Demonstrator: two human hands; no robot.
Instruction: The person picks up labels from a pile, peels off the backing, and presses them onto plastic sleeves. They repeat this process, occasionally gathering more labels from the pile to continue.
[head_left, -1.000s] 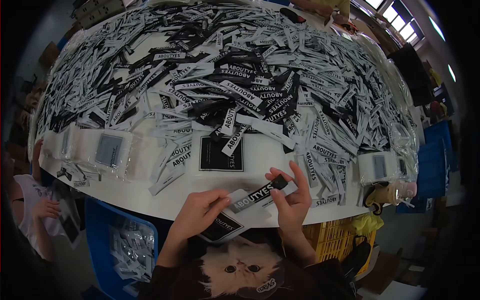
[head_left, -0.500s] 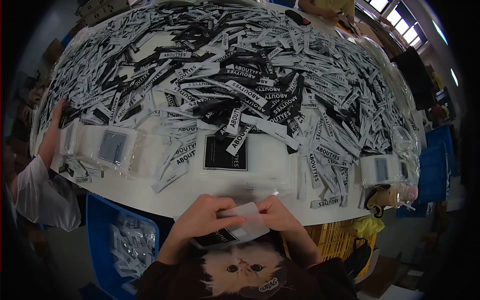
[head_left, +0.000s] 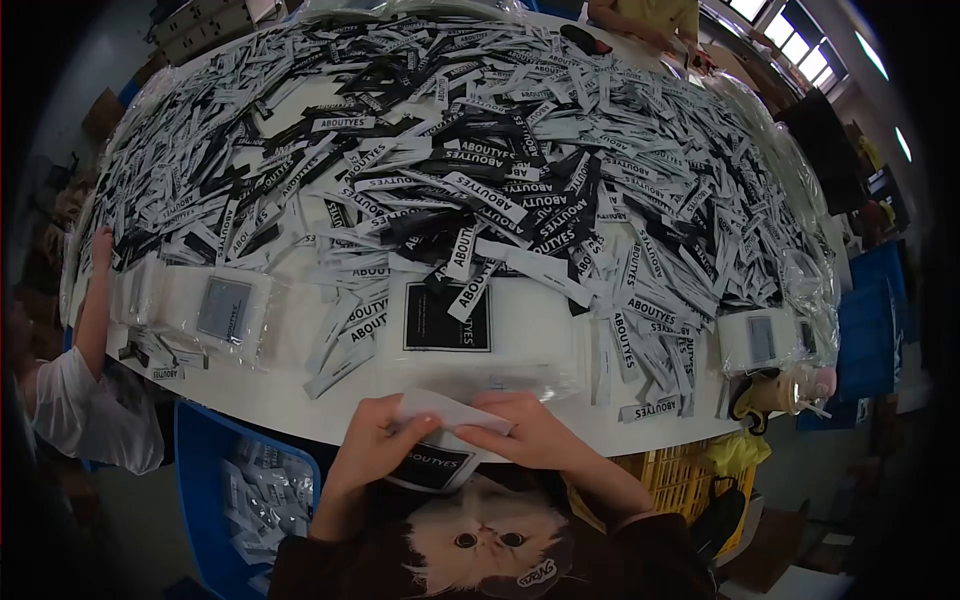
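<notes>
Between my hands, close to my chest, is a white translucent plastic bag with a black ABOUTYES label. My left hand grips it at the left, thumb lying across its upper part. My right hand pinches the upper right side, thumb pointing left. Whether anything is inside the bag cannot be seen. Just beyond my hands lies a stack of similar flat bags, a black printed panel on top. Past it spreads a heap of black and white ABOUTYES sachets, a few overlapping the stack.
Clear-wrapped bag stacks lie left on the white table; another wrapped stack is right. A blue bin holds filled packs below left. A yellow crate stands below right. Co-workers' arms show left and at the back.
The bag has shifted left and tilted, its label showing more. My left hand moved slightly left; my right hand's thumb now lies across the bag's upper edge. The left co-worker's hand lowered a little.
</notes>
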